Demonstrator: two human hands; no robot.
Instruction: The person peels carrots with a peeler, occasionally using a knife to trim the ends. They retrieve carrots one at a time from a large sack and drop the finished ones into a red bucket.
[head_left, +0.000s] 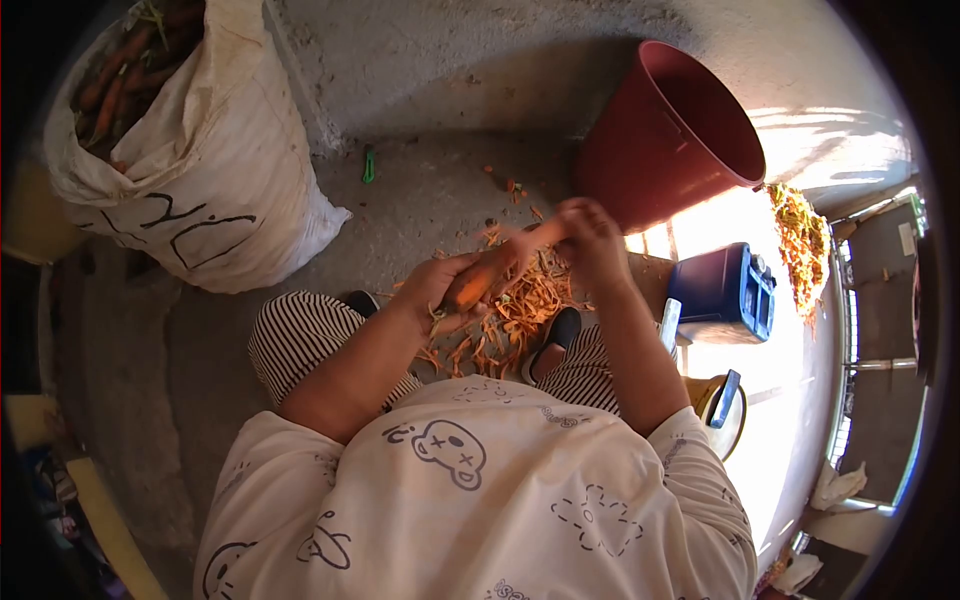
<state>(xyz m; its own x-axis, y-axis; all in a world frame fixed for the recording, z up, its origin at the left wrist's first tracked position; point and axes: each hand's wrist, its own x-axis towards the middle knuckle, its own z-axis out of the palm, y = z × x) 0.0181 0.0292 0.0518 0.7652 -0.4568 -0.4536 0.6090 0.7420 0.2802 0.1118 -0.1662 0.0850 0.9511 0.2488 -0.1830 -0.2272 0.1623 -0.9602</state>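
**Orange carrot (490, 272) held over a heap of its own peelings**

The fingers of the left hand (442, 290) are wrapped tight round the thick end of the carrot, so that end is buried in the fist. The carrot slants up and away from the person's knees, and its thin end runs into the right hand (590, 235). That hand is curled at the tip, but it is blurred, and I cannot tell whether its fingers pinch the carrot itself or close on some tool.

Right under both hands, orange peelings (520, 312) lie piled on the concrete floor (430, 190) between the person's dark shoes (556, 335). A few scraps are scattered further out.

Beyond the right hand a red bucket (670, 130) leans on its side, its mouth turned toward the sunlit doorway. A dark blue container (722, 292) stands just beside the person's right knee. On the far left, well apart from the hands, a white sack (200, 170) stands open with more carrots showing at the top.

As I see it, the risk lies at the thin end. With the two hands so close together, a slip by the right hand could run into the left fingers. The carrot is wet-looking and could also twist out of the fist and drop into the peelings.
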